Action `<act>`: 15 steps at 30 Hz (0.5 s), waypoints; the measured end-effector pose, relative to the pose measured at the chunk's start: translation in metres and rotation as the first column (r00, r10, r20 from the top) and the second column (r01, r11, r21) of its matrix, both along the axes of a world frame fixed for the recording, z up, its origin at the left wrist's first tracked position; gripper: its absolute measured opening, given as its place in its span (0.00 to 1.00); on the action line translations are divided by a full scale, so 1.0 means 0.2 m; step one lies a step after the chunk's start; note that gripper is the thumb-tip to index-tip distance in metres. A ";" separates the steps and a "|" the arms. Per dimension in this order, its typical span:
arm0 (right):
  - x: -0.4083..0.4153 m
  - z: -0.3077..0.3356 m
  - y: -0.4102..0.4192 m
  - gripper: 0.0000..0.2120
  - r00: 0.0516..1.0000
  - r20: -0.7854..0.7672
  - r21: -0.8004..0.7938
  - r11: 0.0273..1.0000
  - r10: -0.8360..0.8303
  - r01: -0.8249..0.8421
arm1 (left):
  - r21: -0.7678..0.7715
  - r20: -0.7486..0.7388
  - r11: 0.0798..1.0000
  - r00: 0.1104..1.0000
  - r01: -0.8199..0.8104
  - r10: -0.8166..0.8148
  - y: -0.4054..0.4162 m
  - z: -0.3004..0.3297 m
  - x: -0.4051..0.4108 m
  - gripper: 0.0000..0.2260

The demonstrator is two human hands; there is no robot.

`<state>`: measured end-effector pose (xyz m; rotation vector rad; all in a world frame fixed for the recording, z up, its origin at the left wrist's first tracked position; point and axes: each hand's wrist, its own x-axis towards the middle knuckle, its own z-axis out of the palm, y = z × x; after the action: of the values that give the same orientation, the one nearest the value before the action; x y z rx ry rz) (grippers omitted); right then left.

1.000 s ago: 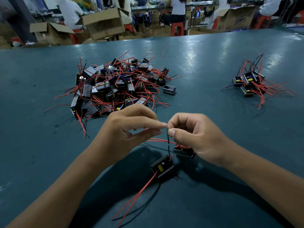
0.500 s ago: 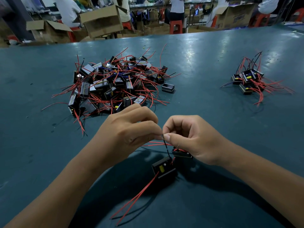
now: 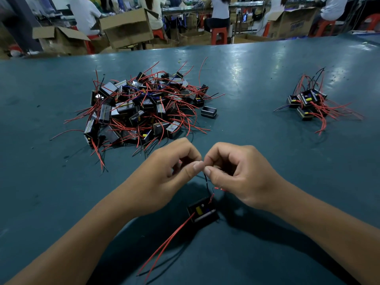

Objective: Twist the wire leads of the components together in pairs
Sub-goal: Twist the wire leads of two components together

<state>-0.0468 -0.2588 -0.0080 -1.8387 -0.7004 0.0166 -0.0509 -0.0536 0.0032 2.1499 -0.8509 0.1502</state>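
1. Pinching the top of a thin black lead (image 3: 206, 183) between thumb and forefinger, the left hand (image 3: 164, 175) and the right hand (image 3: 240, 173) meet fingertip to fingertip above the worktop (image 3: 246, 79), near its near edge.
2. That lead runs down to a black boxed component (image 3: 202, 211), which sits on the worktop just below the hands, with two red leads (image 3: 164, 245) trailing toward the near edge.
3. A big pile of components (image 3: 141, 109) with red leads lies toward the far left.
4. A smaller pile (image 3: 308, 103) lies toward the far right edge.
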 end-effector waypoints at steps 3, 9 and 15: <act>0.01 -0.01 -0.01 0.06 0.999 0.024 -0.033 0.999 -0.041 0.042 | -0.127 -0.283 0.991 0.959 -0.052 0.015 -0.04 -0.03 -0.01 0.08; 0.01 -0.02 0.01 0.06 0.998 0.040 -0.065 0.997 -0.042 0.045 | 0.045 -0.132 0.996 0.988 -0.072 0.078 -0.02 -0.01 -0.01 0.08; 0.00 -0.02 0.01 0.04 0.988 0.144 -0.120 0.990 -0.054 0.072 | -0.190 -0.521 0.962 0.850 -0.198 0.072 -0.07 -0.01 -0.03 0.08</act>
<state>-0.0459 -0.2562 -0.0127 -1.9963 -0.7528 -0.1145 -0.0575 -0.0670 0.0011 1.8867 -0.3475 -0.2334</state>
